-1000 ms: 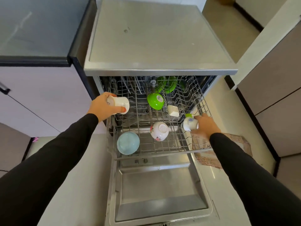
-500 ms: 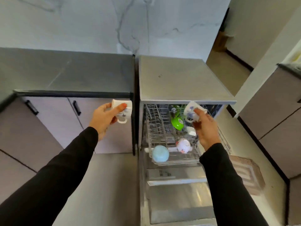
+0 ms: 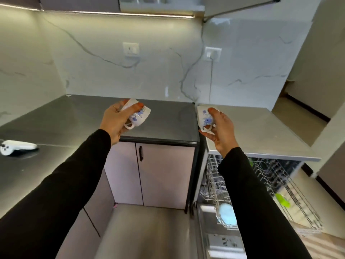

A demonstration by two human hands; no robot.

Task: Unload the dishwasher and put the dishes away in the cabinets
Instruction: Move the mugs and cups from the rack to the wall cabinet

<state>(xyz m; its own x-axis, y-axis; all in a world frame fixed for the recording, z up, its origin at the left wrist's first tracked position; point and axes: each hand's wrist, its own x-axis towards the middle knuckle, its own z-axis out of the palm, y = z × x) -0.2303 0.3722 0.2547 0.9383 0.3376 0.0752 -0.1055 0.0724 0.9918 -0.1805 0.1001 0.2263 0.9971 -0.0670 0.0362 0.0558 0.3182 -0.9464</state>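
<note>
Leftmost, on the dark counter [image 3: 56, 116], lies a white handheld gadget [image 3: 16, 146], well apart from the work and no part of it. Further along, the left hand [image 3: 115, 122] is raised above that counter with its fingers and thumb wrapped round a white cup with blue flowers [image 3: 139, 114], tipped on its side, handle hanging down. Below it stand closed lower cabinet doors [image 3: 164, 172] with a dark handle. Across the gap, the right hand [image 3: 220, 128] grips a second blue-flowered cup [image 3: 204, 116] in the same way, thumb over the rim and handle low, held over the near corner of the pale dishwasher top [image 3: 261, 131]. Under that arm the pulled-out rack [image 3: 280, 184] holds a pale blue bowl [image 3: 226, 214] and something green [image 3: 282, 200], so the unloading seems only partly done. Overhead an upper cabinet [image 3: 162, 4] shows at the top edge, its door [image 3: 239, 4] seemingly swung open to the right. The step in hand looks like carrying both cups from rack to shelf; next, each cup probably has to be turned to sit properly and lifted up to that shelf, one at a time, minding the open door's edge and whatever glassware is faintly visible inside.
</note>
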